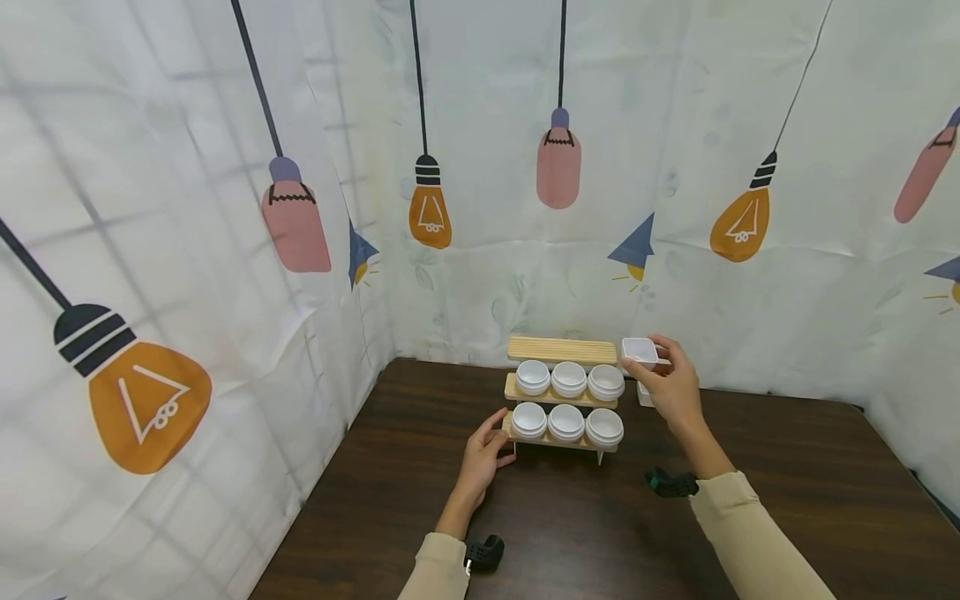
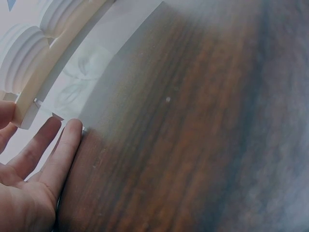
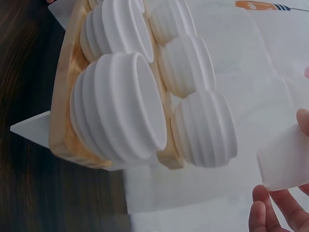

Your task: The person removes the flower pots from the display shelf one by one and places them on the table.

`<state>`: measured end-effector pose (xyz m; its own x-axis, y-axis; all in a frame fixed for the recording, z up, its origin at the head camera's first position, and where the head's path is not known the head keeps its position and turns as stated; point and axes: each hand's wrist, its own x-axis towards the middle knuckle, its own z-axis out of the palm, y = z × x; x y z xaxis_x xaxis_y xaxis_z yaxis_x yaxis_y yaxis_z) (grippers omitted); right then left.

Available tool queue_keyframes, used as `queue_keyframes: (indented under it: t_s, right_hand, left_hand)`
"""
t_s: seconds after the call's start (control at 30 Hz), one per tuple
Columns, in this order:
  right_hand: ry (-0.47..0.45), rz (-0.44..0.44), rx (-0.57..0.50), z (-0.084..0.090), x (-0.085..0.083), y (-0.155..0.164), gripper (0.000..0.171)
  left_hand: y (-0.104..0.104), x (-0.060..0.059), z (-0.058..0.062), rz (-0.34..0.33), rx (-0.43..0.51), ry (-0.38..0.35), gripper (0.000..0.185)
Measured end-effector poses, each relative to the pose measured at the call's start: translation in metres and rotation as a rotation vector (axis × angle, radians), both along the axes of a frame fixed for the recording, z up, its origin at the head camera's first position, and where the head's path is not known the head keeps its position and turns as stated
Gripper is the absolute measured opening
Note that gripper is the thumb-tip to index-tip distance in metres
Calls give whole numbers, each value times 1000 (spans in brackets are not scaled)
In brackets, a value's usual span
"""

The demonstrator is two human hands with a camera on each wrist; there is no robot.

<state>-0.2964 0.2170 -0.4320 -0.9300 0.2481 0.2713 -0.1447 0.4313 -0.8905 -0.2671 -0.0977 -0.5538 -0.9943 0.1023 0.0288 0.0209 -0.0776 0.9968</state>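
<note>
Dark wood-grain tabletop [image 1: 787,500] runs into a corner, with a white backdrop cloth [image 1: 187,150] hung on the left and far sides. It's printed with hanging light bulbs: orange ones [image 1: 430,215], pink ones [image 1: 558,167], plus little blue cone lamps [image 1: 636,244]. Another small white square container [image 1: 643,393] sits far right of the rack.

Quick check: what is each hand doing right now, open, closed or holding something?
Left hand: open, fingers straight, touching the left end of the wooden rack.
Right hand: holding a small square white container beside the rack's top shelf.
</note>
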Motion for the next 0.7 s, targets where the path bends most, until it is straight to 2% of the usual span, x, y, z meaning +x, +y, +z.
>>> queue_keyframes:
  t_s: [0.7]
  right_hand:
    - [-60,-81,-45,-18,6,29,71]
  left_hand:
    - [1,0,2,10,1,-7,48]
